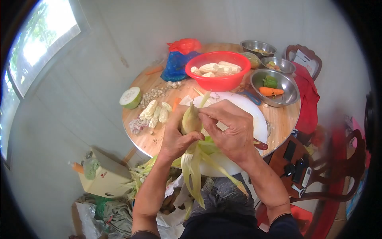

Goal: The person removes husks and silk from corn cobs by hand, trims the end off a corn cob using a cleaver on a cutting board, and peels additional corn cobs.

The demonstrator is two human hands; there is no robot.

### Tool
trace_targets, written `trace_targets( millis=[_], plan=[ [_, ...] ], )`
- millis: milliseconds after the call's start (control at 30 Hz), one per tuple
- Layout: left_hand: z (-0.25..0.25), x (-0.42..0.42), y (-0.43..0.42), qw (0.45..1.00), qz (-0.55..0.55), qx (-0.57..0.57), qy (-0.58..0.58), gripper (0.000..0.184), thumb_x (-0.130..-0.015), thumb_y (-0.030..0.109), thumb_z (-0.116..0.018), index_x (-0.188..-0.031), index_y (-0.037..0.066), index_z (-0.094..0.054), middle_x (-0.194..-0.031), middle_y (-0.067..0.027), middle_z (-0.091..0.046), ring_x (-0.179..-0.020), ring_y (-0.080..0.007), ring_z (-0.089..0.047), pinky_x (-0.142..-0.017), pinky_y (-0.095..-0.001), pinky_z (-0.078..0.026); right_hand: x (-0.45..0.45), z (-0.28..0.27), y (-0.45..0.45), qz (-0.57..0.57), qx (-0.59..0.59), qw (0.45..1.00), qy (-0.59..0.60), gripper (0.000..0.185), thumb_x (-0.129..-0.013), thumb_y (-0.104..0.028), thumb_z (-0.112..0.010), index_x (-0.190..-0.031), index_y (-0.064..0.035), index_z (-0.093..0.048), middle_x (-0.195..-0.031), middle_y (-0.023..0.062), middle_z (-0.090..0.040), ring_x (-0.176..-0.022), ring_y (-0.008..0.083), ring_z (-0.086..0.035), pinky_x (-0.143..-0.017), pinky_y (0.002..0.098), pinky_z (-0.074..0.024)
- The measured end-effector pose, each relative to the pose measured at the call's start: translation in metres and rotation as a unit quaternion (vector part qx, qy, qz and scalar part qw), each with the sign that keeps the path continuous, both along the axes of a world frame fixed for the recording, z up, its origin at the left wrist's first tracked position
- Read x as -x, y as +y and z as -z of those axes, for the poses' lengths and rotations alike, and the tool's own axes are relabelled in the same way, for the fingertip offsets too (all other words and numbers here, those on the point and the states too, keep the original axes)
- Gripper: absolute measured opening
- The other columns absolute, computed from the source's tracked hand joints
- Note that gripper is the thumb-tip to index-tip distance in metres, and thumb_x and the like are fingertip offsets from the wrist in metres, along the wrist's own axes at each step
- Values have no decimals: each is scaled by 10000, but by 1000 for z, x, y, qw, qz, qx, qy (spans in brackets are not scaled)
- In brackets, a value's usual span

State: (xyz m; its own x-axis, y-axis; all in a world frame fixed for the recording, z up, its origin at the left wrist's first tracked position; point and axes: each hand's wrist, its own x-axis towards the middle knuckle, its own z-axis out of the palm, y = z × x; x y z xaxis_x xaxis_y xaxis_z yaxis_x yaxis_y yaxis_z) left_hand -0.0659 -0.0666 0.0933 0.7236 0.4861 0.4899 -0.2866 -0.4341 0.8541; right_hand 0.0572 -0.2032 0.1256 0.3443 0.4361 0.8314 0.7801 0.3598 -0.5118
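Note:
An ear of corn stands upright over the near part of the white board, its tip still wrapped in green husk. My left hand is wrapped around it from the left. Beside it on the right, my right hand pinches at the husk near the tip. Peeled husk leaves hang down below both hands. A red-handled knife lies partly hidden by my right wrist. Peeled white corn ears rest on the wooden table to the left.
A red basin holds more peeled corn. Steel bowls stand at the right, one with a carrot and green pepper. A cut gourd is at the table's left. A box and husks lie below; a chair is at the right.

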Motion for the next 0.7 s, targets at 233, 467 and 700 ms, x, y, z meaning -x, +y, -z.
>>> trace_targets(
  millis=[233, 467, 700],
  plan=[
    [-7, -5, -15, 996, -46, -77, 20, 660, -720, 221, -928, -1237, 30, -566, -1122, -54, -592, -1049, -168, -605, -901, -334, -501, 7, -5, -6, 133, 0, 988, -75, 123, -797, -77, -753, -918, -86, -730, -838, 47, -677, -652, 247, -670, -575, 351, -526],
    [-2, -8, -12, 996, -33, -78, 4, 632, -702, 195, -937, -1199, 35, -582, -1102, -61, -594, -1023, -180, -608, -890, -341, -504, -2, -7, -11, 57, 20, 998, 0, 96, -832, -97, -743, -923, -68, -731, -860, 61, -695, -677, 223, -711, -590, 348, -534],
    [-1, -13, -18, 998, -34, -50, -5, 667, -684, 260, -947, -1193, 29, -584, -1079, -73, -596, -995, -194, -602, -865, -349, -498, -3, -8, -15, 51, 43, 998, 21, 90, -835, -117, -755, -908, -64, -742, -868, 53, -708, -666, 200, -717, -597, 339, -539]
  ],
)
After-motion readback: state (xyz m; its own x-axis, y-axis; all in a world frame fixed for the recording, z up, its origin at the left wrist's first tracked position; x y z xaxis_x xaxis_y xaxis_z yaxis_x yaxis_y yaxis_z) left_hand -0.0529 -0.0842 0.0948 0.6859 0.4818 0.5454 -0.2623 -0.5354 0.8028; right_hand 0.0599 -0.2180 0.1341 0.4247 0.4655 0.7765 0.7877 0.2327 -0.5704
